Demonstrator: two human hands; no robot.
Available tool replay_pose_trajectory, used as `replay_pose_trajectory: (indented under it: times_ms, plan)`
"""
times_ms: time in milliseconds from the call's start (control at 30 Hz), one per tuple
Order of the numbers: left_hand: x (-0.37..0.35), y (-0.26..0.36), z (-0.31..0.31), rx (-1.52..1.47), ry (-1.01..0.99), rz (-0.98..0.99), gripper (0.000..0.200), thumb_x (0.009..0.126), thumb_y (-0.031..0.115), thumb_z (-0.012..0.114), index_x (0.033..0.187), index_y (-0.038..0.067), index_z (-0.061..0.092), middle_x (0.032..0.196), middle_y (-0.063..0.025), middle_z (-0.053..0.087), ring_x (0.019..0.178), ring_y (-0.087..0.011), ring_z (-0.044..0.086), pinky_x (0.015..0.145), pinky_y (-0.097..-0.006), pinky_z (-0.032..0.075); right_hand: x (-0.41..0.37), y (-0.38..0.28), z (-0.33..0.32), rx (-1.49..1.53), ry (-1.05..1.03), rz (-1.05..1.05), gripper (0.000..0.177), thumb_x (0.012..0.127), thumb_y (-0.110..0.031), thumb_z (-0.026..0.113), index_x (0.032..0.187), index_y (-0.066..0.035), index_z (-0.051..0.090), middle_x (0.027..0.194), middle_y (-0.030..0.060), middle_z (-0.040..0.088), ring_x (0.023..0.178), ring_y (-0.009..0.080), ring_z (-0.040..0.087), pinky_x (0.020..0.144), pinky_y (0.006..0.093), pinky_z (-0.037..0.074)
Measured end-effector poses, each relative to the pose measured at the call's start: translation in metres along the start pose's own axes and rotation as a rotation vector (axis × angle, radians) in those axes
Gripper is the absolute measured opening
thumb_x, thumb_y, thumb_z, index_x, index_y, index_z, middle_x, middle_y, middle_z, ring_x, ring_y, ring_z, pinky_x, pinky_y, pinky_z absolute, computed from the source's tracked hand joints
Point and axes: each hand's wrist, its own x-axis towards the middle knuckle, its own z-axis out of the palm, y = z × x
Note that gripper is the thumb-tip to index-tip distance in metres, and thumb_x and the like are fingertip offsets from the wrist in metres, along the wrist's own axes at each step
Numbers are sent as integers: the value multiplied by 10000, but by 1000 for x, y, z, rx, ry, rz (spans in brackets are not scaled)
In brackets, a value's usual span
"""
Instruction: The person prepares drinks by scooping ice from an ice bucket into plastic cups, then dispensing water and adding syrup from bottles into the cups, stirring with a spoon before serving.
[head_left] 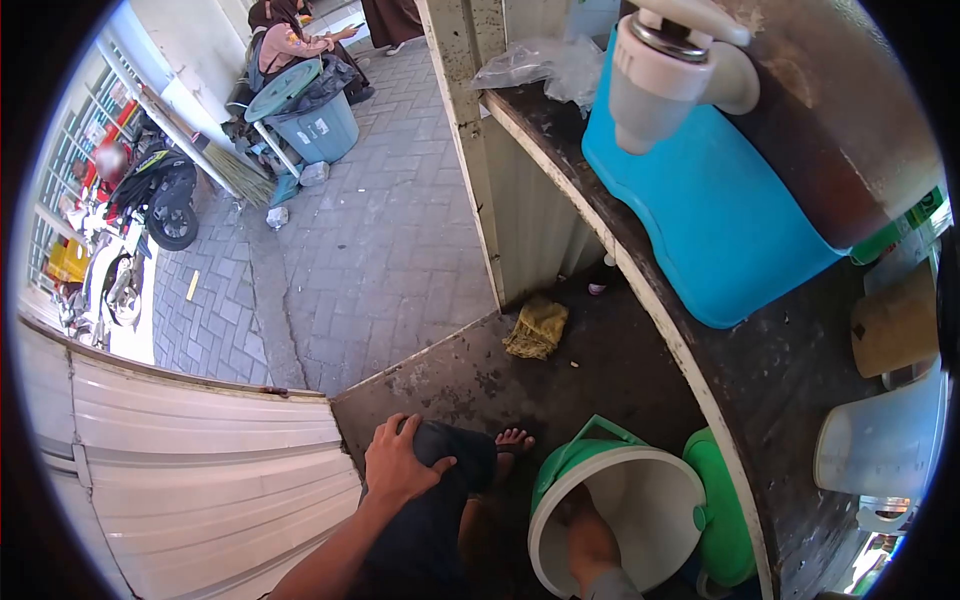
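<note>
My left hand rests on my dark-clothed knee, thumb apart from the fingers, holding nothing. My right forearm reaches down into a white-lined green bucket. Deep in its shadow lies my right hand, whose fingers I cannot make out. Whether it touches or holds anything inside is hidden. Beside the bucket leans a bright green lid. A sandalled foot shows on the floor left of the bucket.
A crumpled yellowish cloth lies on the dark floor. Above the bucket, a curved counter carries a blue box-shaped stand, a dispenser tap and a clear plastic jug. Corrugated panelling stands left; a person sits outside near a bin.
</note>
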Motion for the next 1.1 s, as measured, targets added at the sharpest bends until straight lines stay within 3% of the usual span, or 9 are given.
replay_pose_trajectory:
  times_ms: [300, 367, 433, 533, 600, 733, 800, 933, 1100]
  plan:
    - [-11, 36, 8, -17, -81, 110, 714, 649, 444, 817, 1205, 49, 607, 1250, -120, 559, 1195, -304, 511, 994, -419, 439, -95, 138, -56, -410, 56, 491, 666, 886, -200, 584, 1489, -233, 306, 1118, 162, 640, 1022, 313, 655, 835, 436, 533]
    - [-10, 50, 7, -38, -76, 149, 691, 650, 438, 818, 1181, 42, 620, 1236, -115, 570, 1190, -299, 514, 989, -420, 441, -128, 118, -114, -742, 61, 214, 657, 882, -272, 600, 1477, -213, 328, 1118, 145, 643, 1030, 299, 656, 836, 442, 533]
    - [-12, 59, 9, -39, -31, 165, 668, 650, 429, 821, 1153, 30, 635, 1216, -109, 584, 1183, -291, 516, 979, -421, 444, -149, 46, -181, -529, 39, 366, 466, 885, -281, 584, 1288, -49, 562, 1193, 190, 628, 1005, 355, 660, 858, 411, 530]
    - [-16, 62, 13, -13, -20, 192, 677, 648, 425, 825, 1161, 28, 633, 1218, -110, 584, 1170, -294, 524, 967, -419, 449, -78, 111, -178, -968, -64, 159, 339, 879, -298, 611, 1174, -133, 631, 994, 62, 677, 969, 281, 673, 739, 401, 544]
    - [-18, 60, 15, -7, -23, 183, 681, 648, 430, 823, 1163, 26, 633, 1216, -112, 585, 1169, -295, 524, 964, -418, 451, -31, 138, -163, -1075, 417, 93, 321, 822, -394, 663, 968, -114, 721, 935, 85, 703, 914, 255, 681, 746, 401, 535]
    - [-13, 56, 12, -13, -22, 184, 693, 648, 456, 818, 1156, 20, 638, 1218, -116, 587, 1166, -297, 528, 964, -420, 453, -27, 141, -169, -1142, 167, 97, 305, 820, -412, 657, 968, -155, 729, 989, 56, 708, 945, 211, 682, 734, 396, 518]
    - [-10, 53, 12, -16, -26, 177, 697, 648, 468, 815, 1153, 21, 641, 1217, -119, 590, 1163, -301, 532, 968, -423, 452, -67, 106, -179, -951, -105, 289, 257, 852, -376, 628, 981, -178, 730, 1036, 46, 709, 964, 207, 683, 771, 383, 494]
    - [-6, 47, 9, -22, -13, 161, 710, 645, 501, 810, 1147, 27, 646, 1203, -129, 602, 1150, -315, 546, 967, -432, 455, -95, 138, -137, -972, -88, 229, 252, 866, -364, 609, 978, -173, 729, 1057, 46, 711, 970, 211, 687, 763, 388, 505]
    - [-6, 45, 10, -14, 32, 178, 687, 639, 498, 815, 1119, 34, 654, 1179, -131, 612, 1137, -320, 558, 951, -434, 466, -93, 124, -154, -735, 158, 388, 245, 872, -326, 601, 1007, -151, 706, 1031, 43, 707, 946, 248, 693, 825, 419, 491]
